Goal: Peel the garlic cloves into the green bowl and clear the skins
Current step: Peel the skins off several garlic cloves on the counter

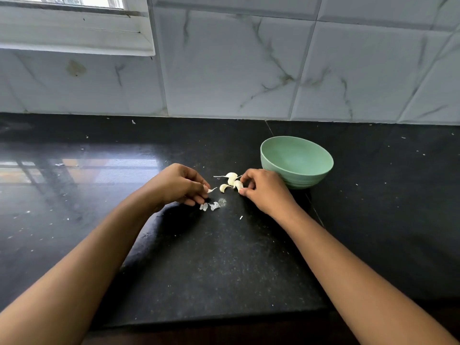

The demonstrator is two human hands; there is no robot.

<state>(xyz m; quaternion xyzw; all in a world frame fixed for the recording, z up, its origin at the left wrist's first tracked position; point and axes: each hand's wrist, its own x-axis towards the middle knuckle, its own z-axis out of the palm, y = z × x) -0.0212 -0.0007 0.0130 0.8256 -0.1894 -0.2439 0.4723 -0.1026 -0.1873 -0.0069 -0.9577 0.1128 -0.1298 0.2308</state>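
L hand [181, 186]: fingers curled, small pale curved garlic clove [211, 190] pinched at tips. R hand [265, 191]: second whitish clove [238, 186] pinched btwn thumb & fingers. Two loose cloves [231, 176] laid btwn hands on black speckled stone counter [199, 257]. Papery white skins [210, 206] scattered by L hand. Round pale-green bowl [306, 179] set upright just behind R hand.

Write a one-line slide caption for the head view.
Left hand pinches one garlic clove, right hand another, over the black counter; loose skins nearby, green bowl alongside.

2 bare forearms [99, 245], bare to the lower edge, bare left hand [179, 185], bare right hand [266, 192]
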